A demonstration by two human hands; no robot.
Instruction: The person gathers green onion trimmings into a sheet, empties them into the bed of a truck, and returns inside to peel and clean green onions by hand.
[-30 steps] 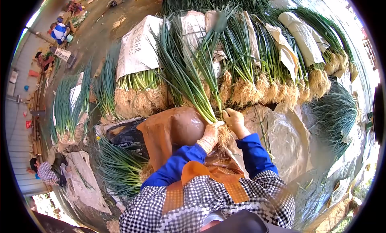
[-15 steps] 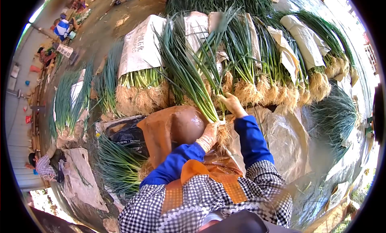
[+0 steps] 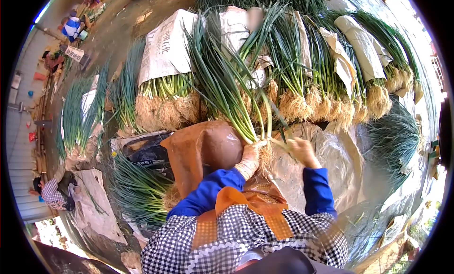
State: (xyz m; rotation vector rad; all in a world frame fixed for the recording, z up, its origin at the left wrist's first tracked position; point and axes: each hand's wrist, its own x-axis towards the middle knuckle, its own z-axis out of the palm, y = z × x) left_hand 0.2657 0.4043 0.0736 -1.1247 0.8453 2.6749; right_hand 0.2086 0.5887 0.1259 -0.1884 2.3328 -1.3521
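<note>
My left hand (image 3: 248,159) is closed round the lower stalks of a bunch of green onions (image 3: 239,115), just above its pale roots (image 3: 266,159). The long green leaves fan up and away over the bundles behind. To the right of the roots, my right hand (image 3: 301,151) is closed on a pale, thin leaf or stalk strip (image 3: 280,143), which runs toward the base of the bunch; this hand is somewhat blurred. A brown apron (image 3: 189,148) covers my knee below the bunch.
Rooted onion bundles (image 3: 165,108) stand in a row ahead, some under white sacking (image 3: 168,49). Another onion pile (image 3: 139,191) lies at left, one more (image 3: 395,137) at right. Brown sheeting (image 3: 331,165) covers ground at right. A person (image 3: 54,193) crouches at far left; others sit farther back.
My right hand has moved from the onion stalks down and to the right, drawing a pale strip away from the bunch. My left hand still grips the bunch at nearly the same place.
</note>
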